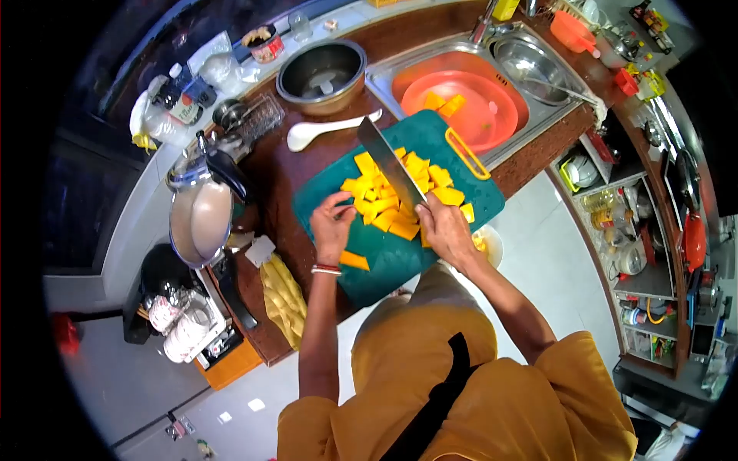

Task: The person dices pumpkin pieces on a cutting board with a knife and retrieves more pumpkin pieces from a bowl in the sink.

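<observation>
A green cutting board [392, 253] lies on the brown counter, with many orange chunks [384, 217] heaped on its middle. My right hand [446, 227] is closed round the handle of a broad knife [390, 165], whose blade lies across the chunks and points up and left. At the left edge of the heap is my left hand [333, 225], its fingers curved and apart, with nothing visible between them. Below it, a longer orange piece [354, 260] rests alone on the board.
Behind the board stand a dark pot [321, 75], a white spoon [330, 131] and a red basin [492, 115] in the sink [384, 75]. A pressure cooker [201, 219] is at the left. A white bowl [494, 246] sits below the board's right side.
</observation>
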The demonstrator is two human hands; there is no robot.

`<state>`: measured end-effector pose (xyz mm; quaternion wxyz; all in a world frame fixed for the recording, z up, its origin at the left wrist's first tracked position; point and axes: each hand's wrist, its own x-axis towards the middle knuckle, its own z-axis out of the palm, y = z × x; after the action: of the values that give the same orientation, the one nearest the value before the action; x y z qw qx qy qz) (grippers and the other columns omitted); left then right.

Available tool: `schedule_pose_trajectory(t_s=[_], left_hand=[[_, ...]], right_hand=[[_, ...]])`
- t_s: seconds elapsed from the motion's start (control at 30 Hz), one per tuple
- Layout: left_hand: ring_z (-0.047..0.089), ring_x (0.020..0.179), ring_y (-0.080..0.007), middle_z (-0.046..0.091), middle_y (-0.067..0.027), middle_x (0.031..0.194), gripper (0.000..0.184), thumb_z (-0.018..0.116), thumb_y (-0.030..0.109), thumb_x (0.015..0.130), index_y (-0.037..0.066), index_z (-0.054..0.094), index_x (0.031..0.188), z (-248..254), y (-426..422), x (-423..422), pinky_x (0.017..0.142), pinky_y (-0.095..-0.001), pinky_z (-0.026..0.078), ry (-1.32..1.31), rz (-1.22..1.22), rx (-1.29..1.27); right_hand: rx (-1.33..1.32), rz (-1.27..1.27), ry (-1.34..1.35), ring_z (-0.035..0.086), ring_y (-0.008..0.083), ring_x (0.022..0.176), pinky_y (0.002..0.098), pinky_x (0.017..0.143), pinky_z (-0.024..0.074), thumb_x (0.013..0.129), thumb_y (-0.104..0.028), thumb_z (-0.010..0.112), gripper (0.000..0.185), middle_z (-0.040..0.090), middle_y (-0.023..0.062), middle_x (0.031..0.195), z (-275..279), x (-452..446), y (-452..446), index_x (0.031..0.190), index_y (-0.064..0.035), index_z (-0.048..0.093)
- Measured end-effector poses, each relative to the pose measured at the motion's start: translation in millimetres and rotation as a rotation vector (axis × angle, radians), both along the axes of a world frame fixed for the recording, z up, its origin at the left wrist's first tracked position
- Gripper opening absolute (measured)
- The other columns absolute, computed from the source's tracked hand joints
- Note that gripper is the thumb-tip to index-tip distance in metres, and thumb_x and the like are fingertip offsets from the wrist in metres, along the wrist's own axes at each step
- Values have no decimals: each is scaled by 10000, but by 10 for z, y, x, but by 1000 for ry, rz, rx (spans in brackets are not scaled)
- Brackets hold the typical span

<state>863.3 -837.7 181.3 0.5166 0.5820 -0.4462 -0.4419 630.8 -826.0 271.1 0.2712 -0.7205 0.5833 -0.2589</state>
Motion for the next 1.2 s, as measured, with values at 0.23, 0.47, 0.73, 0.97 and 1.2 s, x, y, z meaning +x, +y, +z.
schedule_pose_trajectory(t_s=[0.23, 0.47, 0.73, 0.97, 1.2], left_hand=[[587, 946, -315, 600, -118, 983, 412, 714, -91, 638, 84, 648, 1005, 308, 724, 344, 835, -350, 474, -611, -470, -54], [641, 729, -216, 647, -107, 866, 273, 745, -45, 677, 13, 648, 925, 61, 781, -8, 663, -297, 516, -430, -30, 43], [646, 679, -170, 648, -98, 842, 245, 761, -60, 669, -7, 649, 879, 47, 824, -141, 635, -259, 521, -412, 82, 26], [650, 666, -173, 652, -100, 820, 213, 751, -53, 674, -5, 653, 857, -97, 841, -119, 623, -275, 520, -361, 112, 3], [628, 662, -173, 630, -97, 816, 220, 749, -45, 671, 12, 651, 859, 79, 841, -146, 614, -270, 499, -467, 96, -1]], right_hand=[[74, 143, -70, 594, 458, 686, 516, 610, 465, 920, -177, 547, 157, 603, 261, 709, -82, 28, 321, 910, -22, 525], [131, 266, -5, 599, 443, 677, 512, 605, 464, 939, -194, 507, 179, 599, 247, 694, -85, 144, 410, 888, -23, 501], [75, 400, 245, 626, 392, 668, 470, 562, 486, 933, -170, 512, 148, 614, 231, 702, -179, 269, 484, 941, -24, 488], [-96, 436, 380, 675, 309, 633, 379, 557, 543, 837, -83, 515, 140, 656, 184, 690, -331, 658, 395, 957, -10, 511], [-39, 407, 223, 661, 384, 715, 458, 622, 530, 864, -137, 511, 161, 651, 237, 761, -463, 894, -67, 939, 4, 537]])
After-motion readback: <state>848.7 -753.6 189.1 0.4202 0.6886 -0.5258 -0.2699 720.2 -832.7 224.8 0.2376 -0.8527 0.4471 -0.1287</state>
